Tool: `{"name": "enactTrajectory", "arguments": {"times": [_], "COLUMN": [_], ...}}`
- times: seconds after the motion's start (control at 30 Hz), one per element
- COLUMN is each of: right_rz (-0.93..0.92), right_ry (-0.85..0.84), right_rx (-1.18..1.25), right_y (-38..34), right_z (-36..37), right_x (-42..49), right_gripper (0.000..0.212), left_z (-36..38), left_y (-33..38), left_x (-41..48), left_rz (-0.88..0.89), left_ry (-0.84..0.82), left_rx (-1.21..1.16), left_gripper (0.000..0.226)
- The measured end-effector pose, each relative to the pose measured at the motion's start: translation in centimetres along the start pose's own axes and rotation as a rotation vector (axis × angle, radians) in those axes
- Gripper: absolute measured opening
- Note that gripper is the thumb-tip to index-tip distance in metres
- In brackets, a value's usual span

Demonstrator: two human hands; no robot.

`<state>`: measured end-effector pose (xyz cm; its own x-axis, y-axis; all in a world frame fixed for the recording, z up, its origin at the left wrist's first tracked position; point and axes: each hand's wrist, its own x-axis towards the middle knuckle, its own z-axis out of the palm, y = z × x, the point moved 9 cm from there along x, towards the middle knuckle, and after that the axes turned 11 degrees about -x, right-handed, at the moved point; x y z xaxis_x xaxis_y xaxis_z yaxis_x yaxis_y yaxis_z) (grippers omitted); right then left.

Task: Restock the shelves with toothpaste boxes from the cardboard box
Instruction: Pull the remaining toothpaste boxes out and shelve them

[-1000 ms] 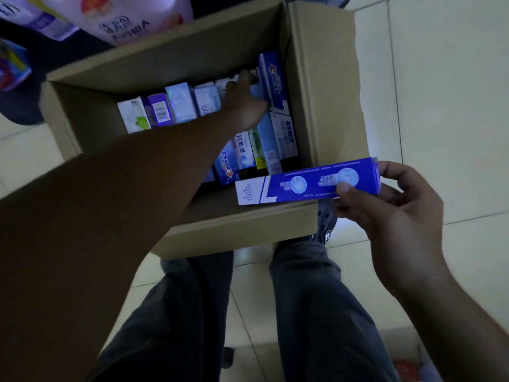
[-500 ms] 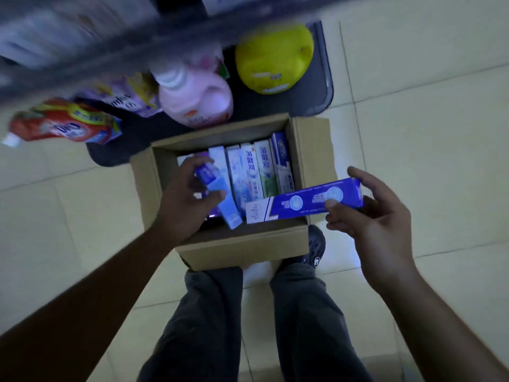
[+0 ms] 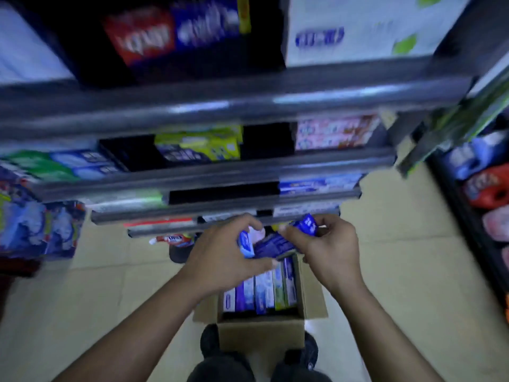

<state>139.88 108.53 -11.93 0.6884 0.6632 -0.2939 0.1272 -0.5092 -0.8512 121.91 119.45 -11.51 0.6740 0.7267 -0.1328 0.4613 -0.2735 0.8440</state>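
While the view tips up from the floor, the dark metal shelves [image 3: 220, 103] fill the upper half of the frame, tier below tier, blurred and stocked with toothpaste cartons in red, blue, green and pink. Half a second ago only the lowest shelf edge showed at the top. Pale floor tiles [image 3: 385, 271] spread below, with red, blue and pink bottles [image 3: 484, 188] lined along the right edge.

On the tiles stands the open cardboard box [image 3: 261, 333], its near wall between the person's dark shoes [image 3: 210, 340]. Inside it a row of toothpaste boxes [image 3: 264, 293] stands on end, packed side by side.

Both hands meet above the far rim of the cardboard box, just in front of the lowest shelves. The left hand [image 3: 220, 257] curls its fingers round a light blue toothpaste box [image 3: 246, 245], which pokes out between fingers and thumb. The right hand [image 3: 330, 249] pinches a dark blue toothpaste box [image 3: 275, 244] near its right end, and the box slopes up toward the right. Its lower left end lies against the light blue one by the left thumb.

Earlier the hands were apart: the left was down in the cardboard box lifting the light blue one out, and the right held the dark blue one nearly level over the near right corner.
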Motion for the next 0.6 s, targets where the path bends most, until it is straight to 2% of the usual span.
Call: {"name": "enactTrajectory", "arguments": {"times": [0.07,0.13,0.2,0.23,0.33,0.4,0.47,0.6], "right_rz": [-0.060,-0.124,-0.179,-0.203,-0.246,-0.256,-0.237,-0.219], "right_ry": [0.060,0.103,0.083,0.047,-0.106,-0.133,-0.120,-0.187], "right_rx": [-0.081,-0.180,-0.233,-0.218,-0.006,0.094,0.143,0.098], "right_y": [-5.3,-10.4,-14.7,-16.6,-20.7,-22.1,-22.0,-20.8], "right_z": [-0.8,-1.1,-0.8,-0.5,0.2,0.1,-0.1,1.1], "right_x": [-1.2,-2.6,-3.8,-4.4,-5.7,-6.4,-6.7,-7.9], "right_gripper": [0.052,0.064,0.070,0.071,0.071,0.052,0.029,0.012], "left_z": [-2.5,-5.2,-8.2,-9.7,-14.3,-17.3,-19.3,-21.4], "left_y": [4.3,7.4,8.9,9.4,9.6,9.7,9.1,8.0], "left_x": [-0.7,-1.4,-2.2,-2.7,-3.6,-4.4,-5.3,-6.7], "left_rz": [0.124,0.169,0.139,0.111,0.083,0.074,0.021,-0.069], "left_ry": [0.038,0.121,0.209,0.224,0.267,0.336,0.389,0.409], "left_rx": [0.151,0.173,0.151,0.087,-0.336,-0.531,-0.702,-0.924], "left_gripper": [0.064,0.049,0.036,0.032,0.011,0.019,0.006,0.038]}}
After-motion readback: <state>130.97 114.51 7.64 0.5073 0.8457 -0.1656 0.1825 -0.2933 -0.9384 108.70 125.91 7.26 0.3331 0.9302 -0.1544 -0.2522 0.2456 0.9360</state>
